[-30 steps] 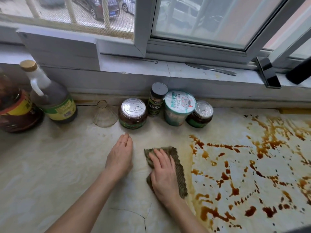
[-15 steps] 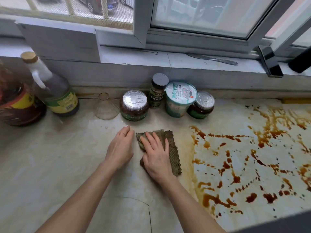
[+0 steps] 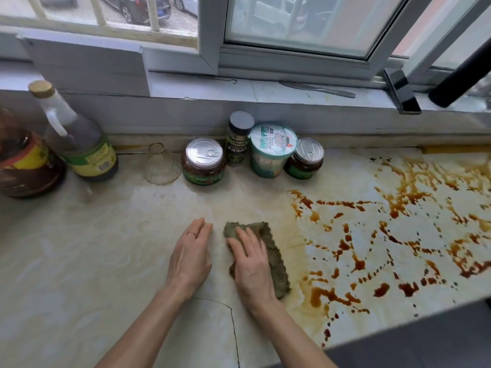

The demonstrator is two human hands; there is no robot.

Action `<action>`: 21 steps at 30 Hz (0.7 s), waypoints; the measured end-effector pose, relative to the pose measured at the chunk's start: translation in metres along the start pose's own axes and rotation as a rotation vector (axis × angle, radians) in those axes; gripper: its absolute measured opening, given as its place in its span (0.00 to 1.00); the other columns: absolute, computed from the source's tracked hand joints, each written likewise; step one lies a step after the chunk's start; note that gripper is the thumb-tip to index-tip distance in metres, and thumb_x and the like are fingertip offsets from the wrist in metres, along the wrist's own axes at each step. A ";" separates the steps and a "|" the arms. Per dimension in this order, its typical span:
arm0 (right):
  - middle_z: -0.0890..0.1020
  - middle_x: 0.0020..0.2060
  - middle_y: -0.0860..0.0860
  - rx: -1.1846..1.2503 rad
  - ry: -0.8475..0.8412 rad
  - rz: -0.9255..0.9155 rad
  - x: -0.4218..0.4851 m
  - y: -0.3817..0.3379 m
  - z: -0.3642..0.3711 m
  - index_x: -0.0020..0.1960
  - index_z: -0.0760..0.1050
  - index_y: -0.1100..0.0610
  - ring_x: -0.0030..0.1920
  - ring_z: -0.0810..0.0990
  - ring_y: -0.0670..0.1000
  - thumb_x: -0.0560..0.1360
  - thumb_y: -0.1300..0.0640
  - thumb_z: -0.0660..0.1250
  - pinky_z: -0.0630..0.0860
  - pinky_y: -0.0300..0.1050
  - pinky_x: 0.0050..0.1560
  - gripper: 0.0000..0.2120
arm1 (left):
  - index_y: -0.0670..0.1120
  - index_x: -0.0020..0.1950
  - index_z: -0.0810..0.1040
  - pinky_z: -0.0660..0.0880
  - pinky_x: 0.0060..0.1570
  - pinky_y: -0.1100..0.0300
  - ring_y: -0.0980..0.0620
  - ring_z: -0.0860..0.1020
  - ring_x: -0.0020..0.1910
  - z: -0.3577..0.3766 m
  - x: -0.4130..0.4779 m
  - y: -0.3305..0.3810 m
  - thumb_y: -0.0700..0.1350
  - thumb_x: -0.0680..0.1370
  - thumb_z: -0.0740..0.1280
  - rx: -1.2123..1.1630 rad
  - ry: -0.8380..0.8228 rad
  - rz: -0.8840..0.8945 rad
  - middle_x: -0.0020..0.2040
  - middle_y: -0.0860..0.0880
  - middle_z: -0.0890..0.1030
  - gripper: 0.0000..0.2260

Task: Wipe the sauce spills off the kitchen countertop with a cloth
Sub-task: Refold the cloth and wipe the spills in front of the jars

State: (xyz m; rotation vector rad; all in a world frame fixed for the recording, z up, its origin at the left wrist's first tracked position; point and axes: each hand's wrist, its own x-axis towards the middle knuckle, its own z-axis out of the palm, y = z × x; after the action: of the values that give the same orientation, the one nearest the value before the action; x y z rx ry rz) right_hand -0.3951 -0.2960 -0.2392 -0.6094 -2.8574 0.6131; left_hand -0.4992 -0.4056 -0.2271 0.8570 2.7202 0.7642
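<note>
The pale countertop [image 3: 79, 261] carries brown sauce spills [image 3: 385, 235] across its right side. The green cloth [image 3: 273, 258] lies just left of them, under the right hand [image 3: 252, 266], fingers straight, pressing. The left hand [image 3: 190, 258] rests flat beside it.

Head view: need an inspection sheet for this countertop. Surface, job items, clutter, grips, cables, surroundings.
Surface: pale marble-look countertop; brown sauce spills cover the right part, none on the left; thin crack near the front edge.
Job's things: green-brown cloth lies flat at the spills' left edge.
Clutter: along the back wall, dark bottle, tan-capped bottle, glass funnel, larger pull-tab jar, spice jar, foil-lidded cup, smaller pull-tab jar.
Grips: left hand flat on the countertop, holds nothing; right hand presses flat on the cloth.
Cables: nothing seen.
Surroundings: table knife on the windowsill; open window, cars outside.
</note>
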 end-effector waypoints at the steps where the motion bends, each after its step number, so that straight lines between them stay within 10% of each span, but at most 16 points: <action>1: 0.69 0.71 0.54 -0.008 -0.006 -0.052 -0.004 0.003 -0.002 0.68 0.72 0.55 0.73 0.64 0.57 0.76 0.63 0.62 0.63 0.61 0.70 0.20 | 0.43 0.71 0.68 0.61 0.70 0.58 0.47 0.64 0.73 0.001 -0.001 0.003 0.33 0.75 0.59 -0.003 -0.001 0.004 0.74 0.44 0.65 0.24; 11: 0.69 0.71 0.55 0.057 0.097 0.156 -0.001 0.062 -0.049 0.69 0.71 0.59 0.73 0.65 0.54 0.79 0.68 0.58 0.59 0.50 0.75 0.20 | 0.43 0.72 0.68 0.64 0.69 0.57 0.47 0.64 0.73 0.006 -0.021 0.018 0.32 0.75 0.57 0.002 -0.003 -0.017 0.75 0.45 0.64 0.25; 21: 0.67 0.73 0.48 -0.122 -0.025 -0.176 -0.070 0.062 -0.032 0.72 0.68 0.50 0.74 0.63 0.49 0.79 0.53 0.62 0.60 0.56 0.72 0.21 | 0.44 0.71 0.69 0.64 0.68 0.59 0.47 0.66 0.72 0.024 -0.059 0.048 0.33 0.74 0.59 0.016 0.000 -0.056 0.73 0.45 0.66 0.24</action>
State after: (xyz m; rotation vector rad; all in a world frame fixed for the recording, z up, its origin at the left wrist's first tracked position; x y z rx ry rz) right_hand -0.3026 -0.2625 -0.2411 -0.3625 -2.9460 0.4242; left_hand -0.4207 -0.3963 -0.2209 0.7798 2.7409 0.7325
